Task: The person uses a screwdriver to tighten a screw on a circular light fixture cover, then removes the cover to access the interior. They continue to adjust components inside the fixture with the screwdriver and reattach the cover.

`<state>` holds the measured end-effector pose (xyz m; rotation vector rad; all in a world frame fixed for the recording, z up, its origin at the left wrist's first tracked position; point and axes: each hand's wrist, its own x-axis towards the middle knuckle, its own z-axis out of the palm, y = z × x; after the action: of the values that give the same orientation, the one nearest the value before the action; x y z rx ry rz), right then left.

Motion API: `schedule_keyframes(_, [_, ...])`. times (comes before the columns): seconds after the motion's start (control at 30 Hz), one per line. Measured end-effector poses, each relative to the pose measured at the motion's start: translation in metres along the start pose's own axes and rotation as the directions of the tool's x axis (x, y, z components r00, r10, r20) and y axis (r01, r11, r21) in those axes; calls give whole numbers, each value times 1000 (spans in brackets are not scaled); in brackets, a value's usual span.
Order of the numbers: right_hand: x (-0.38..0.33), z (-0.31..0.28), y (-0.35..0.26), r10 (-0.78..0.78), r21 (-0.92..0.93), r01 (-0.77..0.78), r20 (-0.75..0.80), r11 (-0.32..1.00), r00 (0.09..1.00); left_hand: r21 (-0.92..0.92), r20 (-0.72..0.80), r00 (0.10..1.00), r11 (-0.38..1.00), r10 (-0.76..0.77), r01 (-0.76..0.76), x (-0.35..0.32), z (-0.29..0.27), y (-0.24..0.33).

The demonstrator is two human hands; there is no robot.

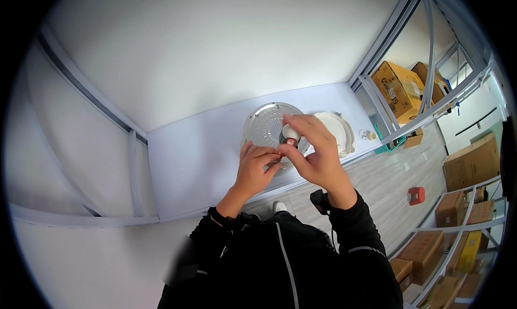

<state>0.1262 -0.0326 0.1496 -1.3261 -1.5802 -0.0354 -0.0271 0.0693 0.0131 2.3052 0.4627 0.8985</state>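
Above the front part of a round, perforated metal steamer (264, 120), my right hand (320, 161) is closed around a small container with a white rounded top (291, 132) and a dark and red lower part. My left hand (253, 169) meets it from the left, with thumb and fingers pinched together by a small red bit. My fingers mostly hide whatever that pinch holds. Part of the steamer's near side is covered by my hands.
White plates (329, 127) lie right of the steamer, with small glass pieces (368, 135) farther right. The white table (186, 158) meets a wall behind. A metal frame, cardboard boxes (399, 91), a teal basket (392, 143) and a red stool (416, 196) stand to the right.
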Motion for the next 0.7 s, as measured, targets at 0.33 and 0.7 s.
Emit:
schedule_keyframes(0.33, [0, 7, -12, 153, 243, -145, -14, 959, 988, 9, -4, 1000, 1000, -5, 5, 1, 1, 1])
schedule_keyframes(0.7, [-1, 7, -3, -23, -41, 17, -156, 999, 987, 3, 25, 999, 1000, -20, 20, 2, -2, 4])
